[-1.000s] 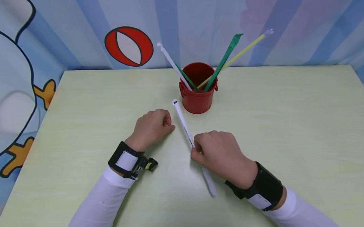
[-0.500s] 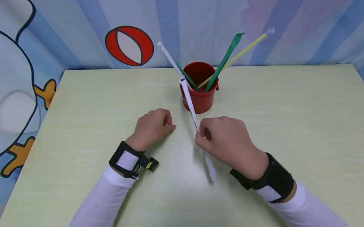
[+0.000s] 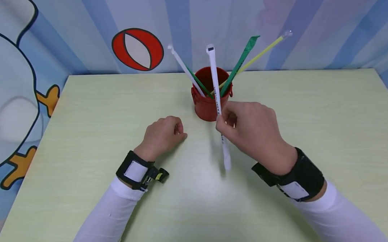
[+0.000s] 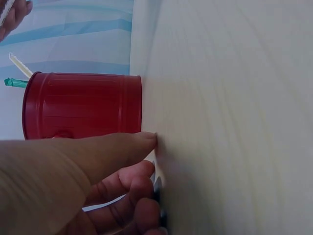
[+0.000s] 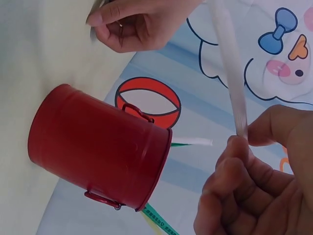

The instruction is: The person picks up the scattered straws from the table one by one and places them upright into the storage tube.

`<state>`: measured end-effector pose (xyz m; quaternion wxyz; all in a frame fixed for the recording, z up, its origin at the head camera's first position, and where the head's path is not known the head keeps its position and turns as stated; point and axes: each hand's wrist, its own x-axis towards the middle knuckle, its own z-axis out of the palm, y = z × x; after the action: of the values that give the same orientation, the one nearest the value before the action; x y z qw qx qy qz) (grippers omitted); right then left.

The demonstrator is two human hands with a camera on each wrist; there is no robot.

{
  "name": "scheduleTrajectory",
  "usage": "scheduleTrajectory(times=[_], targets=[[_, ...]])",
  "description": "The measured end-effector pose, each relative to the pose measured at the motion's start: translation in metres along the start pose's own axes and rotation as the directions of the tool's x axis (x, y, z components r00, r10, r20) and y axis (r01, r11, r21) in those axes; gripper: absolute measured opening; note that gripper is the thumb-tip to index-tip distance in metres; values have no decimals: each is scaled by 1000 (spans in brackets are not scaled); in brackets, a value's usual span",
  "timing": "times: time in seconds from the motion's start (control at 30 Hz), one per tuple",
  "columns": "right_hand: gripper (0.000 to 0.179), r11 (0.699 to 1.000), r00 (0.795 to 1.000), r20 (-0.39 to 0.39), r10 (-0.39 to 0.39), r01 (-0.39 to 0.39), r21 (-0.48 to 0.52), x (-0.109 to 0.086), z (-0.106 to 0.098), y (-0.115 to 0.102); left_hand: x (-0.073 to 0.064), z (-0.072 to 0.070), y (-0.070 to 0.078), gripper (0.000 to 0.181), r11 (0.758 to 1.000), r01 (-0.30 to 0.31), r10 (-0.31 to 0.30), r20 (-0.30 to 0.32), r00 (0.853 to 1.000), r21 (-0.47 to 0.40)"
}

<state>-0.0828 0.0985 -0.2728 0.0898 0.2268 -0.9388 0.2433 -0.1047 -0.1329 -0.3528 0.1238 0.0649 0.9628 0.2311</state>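
My right hand (image 3: 255,134) pinches a white paper-wrapped straw (image 3: 214,78) between thumb and forefinger. The straw is held above the table at a tilt, its upper end in front of the opening of a small red bucket (image 3: 205,109) in the head view. In the right wrist view the pinched straw (image 5: 231,63) runs up from the fingertips, apart from the bucket. My left hand (image 3: 161,135) rests on the table at the bucket's near left, fingers loosely curled around nothing.
Inside the bucket lean a white straw (image 3: 186,71), a thin green straw (image 3: 200,82), a green wrapped straw (image 3: 240,63) and a yellow straw (image 3: 263,52). Behind the pale wooden table (image 3: 311,115) hangs a blue striped printed backdrop (image 3: 214,24).
My right hand has lifted the white straw from the table and moved it forward and slightly right, tipping it more upright. The left hand and the bucket stay where they were.
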Motion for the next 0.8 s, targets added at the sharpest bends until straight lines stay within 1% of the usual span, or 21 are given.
scheduleTrajectory(times=[0.2, 0.37, 0.47, 0.6, 0.7, 0.8], targets=[[15, 1000, 997, -74, -6, 7, 8, 6, -7, 2, 0, 0, -1, 18, 1000, 2, -2, 2, 1000, 2], [17, 1000, 988, -153, -11, 14, 22, 12, -16, 2, 0, 0, 0, 18, 1000, -1, 1, 2, 1000, 1], [17, 999, 976, -218, -24, 29, 20, 16, -21, 3, 0, 0, 0, 18, 1000, -1, 1, 0, 1000, 2], [18, 998, 949, -311, -57, 64, 11, 23, -25, 7, 0, 0, 0, 18, 1000, 0, 0, -2, 1000, 1], [20, 996, 933, -352, -78, 87, 8, 29, -25, 12, 0, 0, 0, 18, 1000, 1, -1, -2, 1000, 1], [21, 995, 923, -375, -91, 100, 3, 33, -25, 16, 0, 0, 0, 18, 1000, -1, 1, -4, 1000, -2]])
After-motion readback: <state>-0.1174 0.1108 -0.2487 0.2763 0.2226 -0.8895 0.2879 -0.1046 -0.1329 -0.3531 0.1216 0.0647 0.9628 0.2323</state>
